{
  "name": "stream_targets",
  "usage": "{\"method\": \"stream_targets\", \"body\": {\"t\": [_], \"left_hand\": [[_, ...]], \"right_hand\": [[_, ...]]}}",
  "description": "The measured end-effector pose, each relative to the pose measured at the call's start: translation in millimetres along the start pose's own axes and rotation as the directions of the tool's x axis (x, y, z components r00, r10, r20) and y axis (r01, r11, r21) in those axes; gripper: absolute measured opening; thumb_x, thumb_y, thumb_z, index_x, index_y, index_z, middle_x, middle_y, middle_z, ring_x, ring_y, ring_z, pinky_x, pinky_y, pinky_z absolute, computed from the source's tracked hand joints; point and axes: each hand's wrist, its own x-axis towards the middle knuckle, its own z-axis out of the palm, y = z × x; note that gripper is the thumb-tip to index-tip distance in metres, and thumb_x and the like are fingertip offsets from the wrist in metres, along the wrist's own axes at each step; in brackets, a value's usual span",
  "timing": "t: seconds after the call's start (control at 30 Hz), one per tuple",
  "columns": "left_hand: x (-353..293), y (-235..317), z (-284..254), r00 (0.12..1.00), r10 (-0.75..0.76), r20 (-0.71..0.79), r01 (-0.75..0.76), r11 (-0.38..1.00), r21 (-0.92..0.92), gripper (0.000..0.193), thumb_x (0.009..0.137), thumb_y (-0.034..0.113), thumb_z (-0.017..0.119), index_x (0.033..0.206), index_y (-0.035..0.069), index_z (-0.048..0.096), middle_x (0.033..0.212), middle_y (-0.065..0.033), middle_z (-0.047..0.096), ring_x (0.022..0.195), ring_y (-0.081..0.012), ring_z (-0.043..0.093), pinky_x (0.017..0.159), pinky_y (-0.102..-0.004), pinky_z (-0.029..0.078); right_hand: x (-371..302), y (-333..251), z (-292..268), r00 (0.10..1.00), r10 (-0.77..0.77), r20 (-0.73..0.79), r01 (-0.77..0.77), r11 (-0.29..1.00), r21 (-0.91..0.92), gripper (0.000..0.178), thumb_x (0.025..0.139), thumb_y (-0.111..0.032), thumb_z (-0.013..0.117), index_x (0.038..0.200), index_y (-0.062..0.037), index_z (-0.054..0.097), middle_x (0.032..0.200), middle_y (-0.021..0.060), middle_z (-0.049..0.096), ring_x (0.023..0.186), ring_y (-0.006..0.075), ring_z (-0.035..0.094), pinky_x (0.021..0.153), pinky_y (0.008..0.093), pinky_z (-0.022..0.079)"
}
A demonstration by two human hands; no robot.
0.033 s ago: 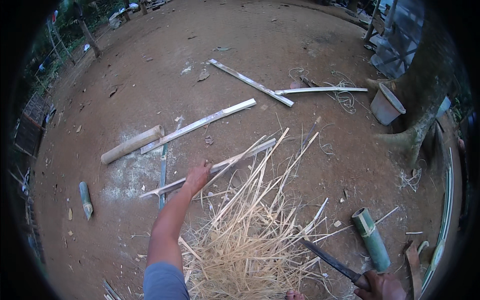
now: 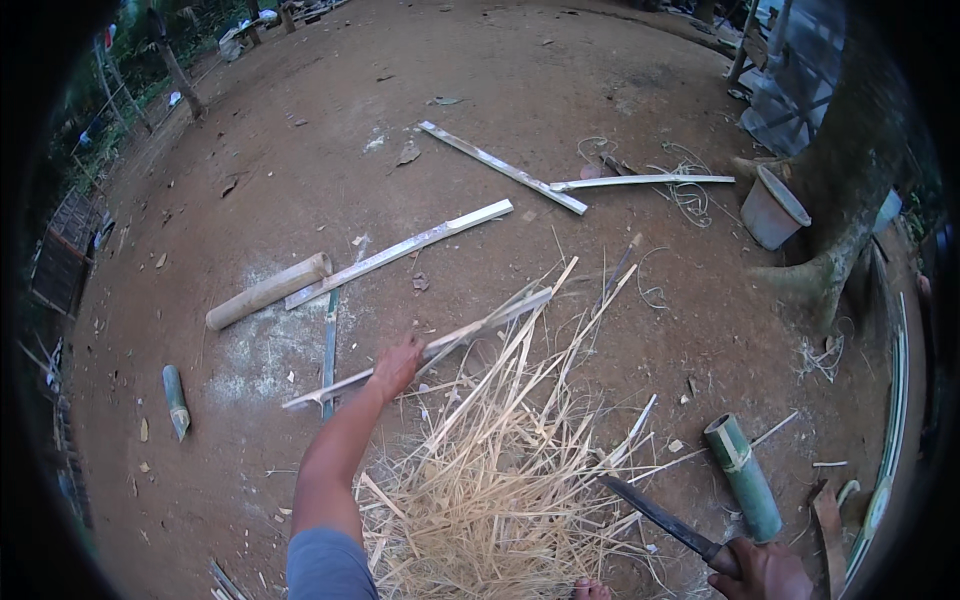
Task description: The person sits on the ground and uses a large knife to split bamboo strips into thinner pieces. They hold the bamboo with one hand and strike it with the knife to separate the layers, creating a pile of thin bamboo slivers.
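My left hand (image 2: 398, 364) is closed round the middle of a long split bamboo strip (image 2: 468, 332), slightly blurred, which slants from lower left to upper right. Its left end lies over a narrow green bamboo strip (image 2: 330, 350). Below it spreads a heap of thin pale bamboo slivers and shavings (image 2: 490, 500). At the lower right my right hand (image 2: 762, 572) grips the handle of a long dark-bladed machete (image 2: 660, 515), its tip pointing up and left at the heap's edge. Just beyond that hand lies a short green bamboo tube (image 2: 745, 480).
Farther off are a tan bamboo tube (image 2: 268, 291), a pale split strip (image 2: 400, 254) and two more strips. A short green bamboo piece (image 2: 175, 402) lies at the left. A plastic bucket (image 2: 775, 208) leans by a tree trunk (image 2: 850, 200) at the right.
My left hand and the bamboo strip in it have shifted slightly toward me. My right hand and the machete have moved barely, a touch to the left.
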Motion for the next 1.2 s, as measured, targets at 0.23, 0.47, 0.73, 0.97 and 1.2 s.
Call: {"method": "stream_targets", "body": {"t": [0.23,0.47,0.73,0.97,1.2], "left_hand": [[-280,37,-54,0.997,0.081,-0.02,-0.083,0.986,-0.142,0.024,0.094,0.017,0.046,0.115,0.009,0.051,0.088,-0.0227,0.064,0.078,-0.045,0.064,0.07,-0.0543,0.052],[-551,25,-189,0.774,-0.161,-0.612,0.057,0.981,-0.186,0.021,0.093,0.011,0.051,0.114,0.005,0.052,0.075,-0.0219,0.061,0.067,-0.044,0.061,0.056,-0.0515,0.046],[-982,215,-426,0.56,-0.33,-0.76,0.065,0.932,-0.356,0.026,0.093,0.013,0.056,0.116,0.002,0.051,0.072,-0.0202,0.062,0.068,-0.0404,0.064,0.057,-0.0466,0.046],[-1352,499,-547,0.471,-0.517,-0.715,0.034,0.821,-0.57,0.026,0.089,0.012,0.059,0.11,-0.001,0.051,0.082,-0.02,0.065,0.074,-0.0358,0.066,0.065,-0.0436,0.049],[-1630,731,-553,0.474,-0.621,-0.624,0.027,0.718,-0.695,0.035,0.085,0.011,0.062,0.115,-0.003,0.049,0.089,-0.021,0.065,0.08,-0.0336,0.065,0.073,-0.0424,0.049]], "right_hand": [[-150,-11,60,0.992,-0.113,-0.061,0.102,0.98,-0.17,0.038,0.082,-0.038,0.068,0.104,-0.0087,0.057,0.076,0.0199,0.064,0.075,0.0401,0.065,0.066,0.0505,0.049],[-313,-14,217,0.906,-0.424,-0.01,0.394,0.851,-0.347,0.03,0.086,-0.033,0.064,0.095,-0.0056,0.056,0.069,0.0145,0.066,0.065,0.0343,0.067,0.064,0.0478,0.052],[-676,94,306,0.787,-0.616,0.025,0.582,0.729,-0.36,0.033,0.085,-0.04,0.065,0.098,-0.01,0.06,0.072,0.0149,0.066,0.072,0.0362,0.066,0.064,0.0468,0.05],[-983,281,370,0.766,-0.642,-0.027,0.593,0.722,-0.357,0.035,0.086,-0.039,0.063,0.107,-0.0113,0.063,0.084,0.0174,0.067,0.081,0.0364,0.066,0.072,0.0472,0.051],[-1202,466,479,0.728,-0.67,-0.146,0.61,0.73,-0.31,0.047,0.082,-0.041,0.062,0.104,0.0011,0.063,0.096,0.023,0.068,0.092,0.039,0.065,0.08,0.046,0.05]]}}
